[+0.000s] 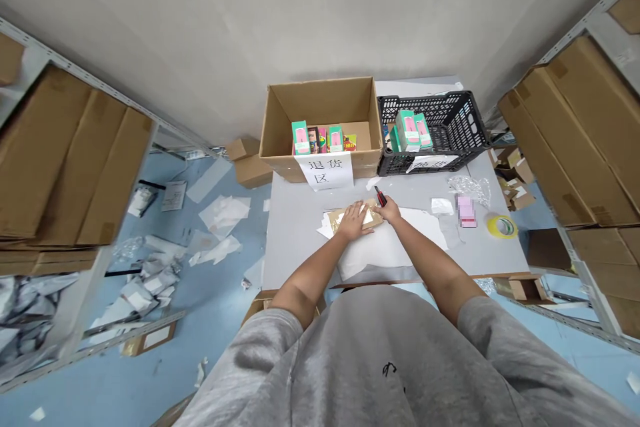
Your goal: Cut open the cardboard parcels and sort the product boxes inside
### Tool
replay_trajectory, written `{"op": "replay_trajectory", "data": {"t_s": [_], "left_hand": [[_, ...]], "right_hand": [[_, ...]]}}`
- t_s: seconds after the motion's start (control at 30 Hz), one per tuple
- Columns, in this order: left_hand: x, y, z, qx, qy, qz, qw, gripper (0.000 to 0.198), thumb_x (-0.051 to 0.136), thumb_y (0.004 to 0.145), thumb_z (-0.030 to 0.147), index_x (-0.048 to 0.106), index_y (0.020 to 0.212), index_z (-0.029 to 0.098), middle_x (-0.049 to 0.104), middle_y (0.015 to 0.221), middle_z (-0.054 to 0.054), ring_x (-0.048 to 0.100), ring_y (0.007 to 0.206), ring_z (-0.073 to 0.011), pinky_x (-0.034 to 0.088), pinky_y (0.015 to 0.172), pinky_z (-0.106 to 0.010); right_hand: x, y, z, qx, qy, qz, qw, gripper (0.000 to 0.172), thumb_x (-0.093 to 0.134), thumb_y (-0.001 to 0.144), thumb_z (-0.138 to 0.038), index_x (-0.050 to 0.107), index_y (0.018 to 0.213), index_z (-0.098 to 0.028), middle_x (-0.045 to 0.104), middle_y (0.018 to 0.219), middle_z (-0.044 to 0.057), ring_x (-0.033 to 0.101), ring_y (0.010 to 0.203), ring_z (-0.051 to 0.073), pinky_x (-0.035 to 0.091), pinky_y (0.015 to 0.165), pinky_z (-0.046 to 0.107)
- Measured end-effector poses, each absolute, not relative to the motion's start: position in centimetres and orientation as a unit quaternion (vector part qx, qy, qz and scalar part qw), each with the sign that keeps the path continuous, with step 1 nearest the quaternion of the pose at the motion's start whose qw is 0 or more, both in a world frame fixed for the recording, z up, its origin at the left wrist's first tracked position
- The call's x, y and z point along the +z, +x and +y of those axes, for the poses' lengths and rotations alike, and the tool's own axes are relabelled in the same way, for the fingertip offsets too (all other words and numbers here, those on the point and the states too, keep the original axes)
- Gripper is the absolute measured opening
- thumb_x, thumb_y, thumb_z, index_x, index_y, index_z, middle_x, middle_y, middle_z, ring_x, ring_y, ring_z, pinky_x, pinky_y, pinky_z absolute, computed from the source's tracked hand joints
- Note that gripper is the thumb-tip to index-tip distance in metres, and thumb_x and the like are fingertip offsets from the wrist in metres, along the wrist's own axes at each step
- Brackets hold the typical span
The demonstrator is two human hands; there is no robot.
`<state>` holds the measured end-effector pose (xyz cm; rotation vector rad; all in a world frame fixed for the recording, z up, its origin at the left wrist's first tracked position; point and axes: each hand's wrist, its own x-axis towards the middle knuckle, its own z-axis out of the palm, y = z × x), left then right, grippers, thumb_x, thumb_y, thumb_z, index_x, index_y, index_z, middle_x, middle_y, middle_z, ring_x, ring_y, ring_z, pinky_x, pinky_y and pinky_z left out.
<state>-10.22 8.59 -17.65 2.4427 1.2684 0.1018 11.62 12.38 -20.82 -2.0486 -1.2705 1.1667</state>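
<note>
On one table (295, 233), left fingers (361, 212) spread on one kraft packet (376, 215), right fingers (383, 204) around one red cutter (381, 196).

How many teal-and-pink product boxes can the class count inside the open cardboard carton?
2: one teal box near the left of the cardboard carton, another right of it; more may be hidden.

Gray table (295, 233) has room left of left hand (355, 221). Top middle, cardboard box (367, 163) and black plastic crate (450, 147) block way. Right side, bubble wrap (467, 188), pink box (466, 211), tape roll (501, 226) in way.
</note>
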Motion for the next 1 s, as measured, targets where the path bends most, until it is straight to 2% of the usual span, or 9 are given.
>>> {"op": "replay_trajectory", "data": {"t_s": [0.1,0.2,0.27,0.33,0.43,0.5,0.6,0.77,1.0], "left_hand": [[-17.2,-10.1,8.0,0.033,0.860,0.473,0.190,0.071,0.074,0.100,0.057,0.057,0.160,0.022,0.055,0.162,-0.022,0.047,0.152,-0.0410,0.037,0.124,-0.056],[-16.5,-9.3,8.0,0.018,0.850,0.494,0.184,0.059,0.072,0.101,0.054,0.064,0.149,0.021,0.063,0.146,-0.021,0.054,0.138,-0.0396,0.041,0.115,-0.051],[-16.1,-8.5,8.1,0.006,0.846,0.502,0.181,0.058,0.072,0.102,0.056,0.065,0.144,0.018,0.063,0.142,-0.021,0.055,0.133,-0.0391,0.042,0.110,-0.049],[-15.7,-7.6,8.3,-0.003,0.839,0.513,0.182,0.058,0.073,0.101,0.059,0.066,0.140,0.016,0.063,0.140,-0.021,0.055,0.132,-0.0391,0.042,0.107,-0.048],[-15.1,-6.7,8.8,-0.011,0.818,0.541,0.195,0.062,0.079,0.096,0.062,0.066,0.135,0.016,0.063,0.138,-0.021,0.055,0.130,-0.0394,0.041,0.106,-0.048],[-14.8,-6.4,9.1,-0.014,0.812,0.545,0.209,0.063,0.081,0.093,0.062,0.065,0.134,0.017,0.064,0.137,-0.020,0.056,0.130,-0.0391,0.040,0.105,-0.048],[-14.5,-6.4,9.7,-0.010,0.817,0.531,0.226,0.063,0.079,0.095,0.064,0.064,0.136,0.019,0.066,0.138,-0.018,0.055,0.131,-0.0384,0.039,0.106,-0.049],[-14.5,-6.6,9.7,-0.001,0.823,0.526,0.217,0.060,0.064,0.105,0.070,0.066,0.139,0.021,0.065,0.142,-0.018,0.053,0.134,-0.0376,0.037,0.107,-0.049],[-15.6,-6.6,8.6,0.025,0.820,0.524,0.229,0.057,0.063,0.106,0.069,0.071,0.140,0.024,0.066,0.138,-0.016,0.055,0.132,-0.0352,0.037,0.105,-0.047]], "right_hand": [[-20.9,11.2,13.2,0.433,-0.766,-0.437,0.185,0.054,0.095,0.073,-0.037,0.072,0.119,-0.023,0.079,0.105,0.004,0.075,0.099,0.025,0.060,0.087,0.034],[-20.7,10.7,13.5,0.432,-0.778,-0.423,0.172,0.051,0.095,0.074,-0.036,0.071,0.116,-0.023,0.078,0.105,0.005,0.075,0.100,0.024,0.060,0.089,0.033],[-20.3,10.6,13.3,0.439,-0.775,-0.417,0.182,0.051,0.095,0.075,-0.036,0.070,0.117,-0.023,0.076,0.098,0.002,0.073,0.090,0.022,0.060,0.081,0.030],[-19.7,10.9,12.9,0.470,-0.760,-0.398,0.207,0.053,0.094,0.078,-0.037,0.069,0.123,-0.022,0.071,0.087,-0.001,0.067,0.074,0.018,0.058,0.067,0.027],[-18.4,12.6,11.5,0.547,-0.707,-0.360,0.269,0.059,0.080,0.094,-0.047,0.062,0.145,-0.022,0.061,0.074,-0.007,0.055,0.053,0.012,0.050,0.052,0.022],[-17.2,14.4,10.1,0.584,-0.665,-0.361,0.294,0.065,0.067,0.104,-0.052,0.052,0.162,-0.025,0.058,0.071,-0.009,0.053,0.048,0.011,0.048,0.047,0.020],[-15.7,16.8,7.8,0.620,-0.619,-0.405,0.261,0.072,0.063,0.108,-0.046,0.043,0.174,-0.026,0.063,0.071,-0.008,0.057,0.046,0.012,0.047,0.044,0.020],[-14.5,17.4,6.6,0.627,-0.615,-0.440,0.189,0.070,0.067,0.106,-0.032,0.050,0.173,-0.030,0.063,0.069,-0.008,0.055,0.043,0.010,0.045,0.041,0.019],[-14.8,16.4,5.3,0.613,-0.634,-0.429,0.197,0.067,0.066,0.103,-0.029,0.058,0.169,-0.028,0.055,0.060,-0.010,0.045,0.039,0.010,0.036,0.037,0.019]]}}
